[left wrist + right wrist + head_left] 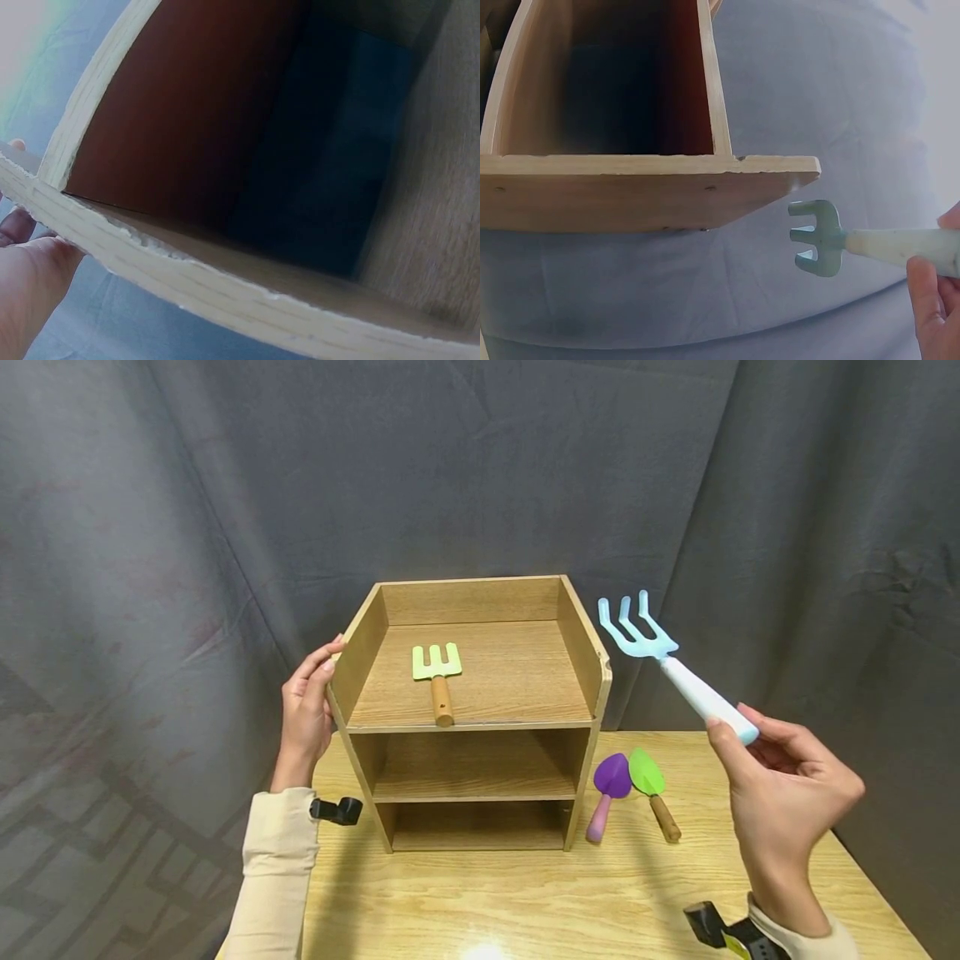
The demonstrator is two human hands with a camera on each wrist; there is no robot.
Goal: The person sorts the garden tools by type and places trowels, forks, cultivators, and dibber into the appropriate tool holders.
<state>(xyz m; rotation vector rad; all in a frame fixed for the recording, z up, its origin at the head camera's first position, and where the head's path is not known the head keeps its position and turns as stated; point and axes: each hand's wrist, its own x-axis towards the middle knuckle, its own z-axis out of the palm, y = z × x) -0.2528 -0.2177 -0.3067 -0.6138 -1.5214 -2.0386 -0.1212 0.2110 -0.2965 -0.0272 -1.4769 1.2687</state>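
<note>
My right hand (pixel 787 781) holds a small garden hand rake (pixel 705 693) by the end of its white handle. Its pale blue tines point up and left, to the right of the wooden shelf unit (pixel 472 724). At the unit's upper left side, my left hand (pixel 306 714) grips the side panel, and the left wrist view shows the thumb (pixel 45 262) along that panel's edge. On the top board lies a yellow-green garden fork (pixel 441 687) with a wooden handle, its tines toward the back.
Right of the unit, a purple trowel (pixel 613 777) with a pink handle and a green trowel (pixel 647 772) with a wooden handle lie on the wooden table (pixel 480 902). Two lower compartments of the unit face forward. A grey curtain (pixel 465 468) hangs behind.
</note>
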